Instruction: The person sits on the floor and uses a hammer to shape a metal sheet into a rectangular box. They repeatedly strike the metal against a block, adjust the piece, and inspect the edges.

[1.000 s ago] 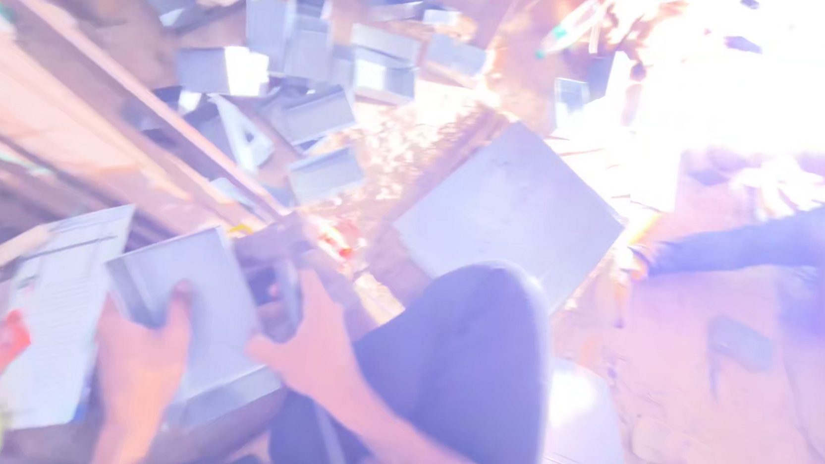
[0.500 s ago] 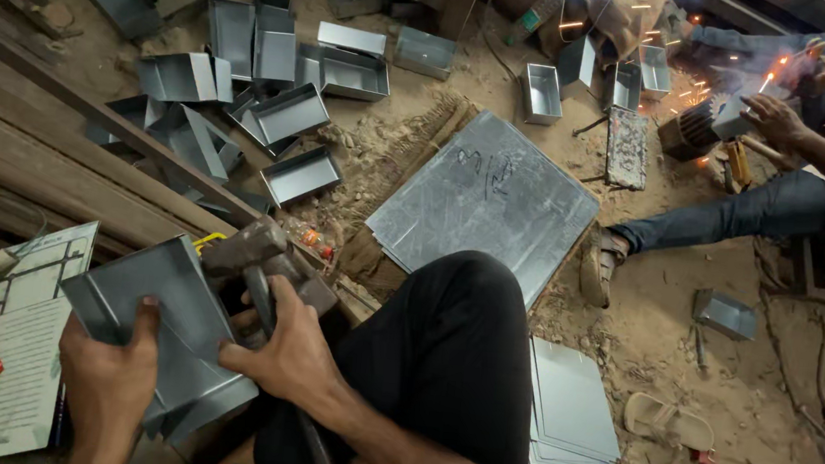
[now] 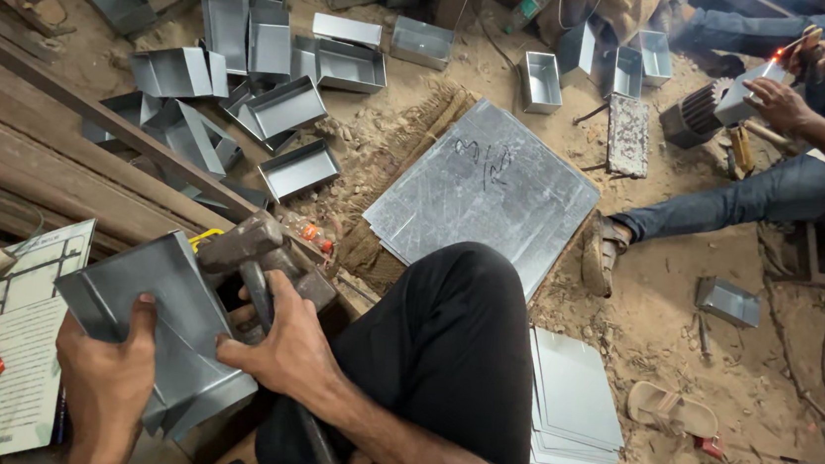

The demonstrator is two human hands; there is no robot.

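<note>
My left hand (image 3: 107, 374) grips the near edge of a folded grey sheet-metal tray (image 3: 161, 324) at the lower left. My right hand (image 3: 283, 345) is shut on the handle of a heavy hammer (image 3: 242, 242), whose rusty head rests against the tray's upper edge. My knee in black trousers (image 3: 453, 335) sits just right of the hands. A large flat metal sheet (image 3: 486, 189) lies on the sandy ground beyond the knee.
Several finished metal trays (image 3: 268, 60) lie scattered at the upper left beside long wooden planks (image 3: 52, 141). A stack of cut sheets (image 3: 571, 410) sits at the right of my leg. Another person (image 3: 787, 155) sits at the upper right with sparks at their hands. A printed paper (image 3: 21, 327) lies far left.
The view has steadied and brightened after a blurred, overexposed frame. Both hands hold the tray and hammer in nearly the same place.
</note>
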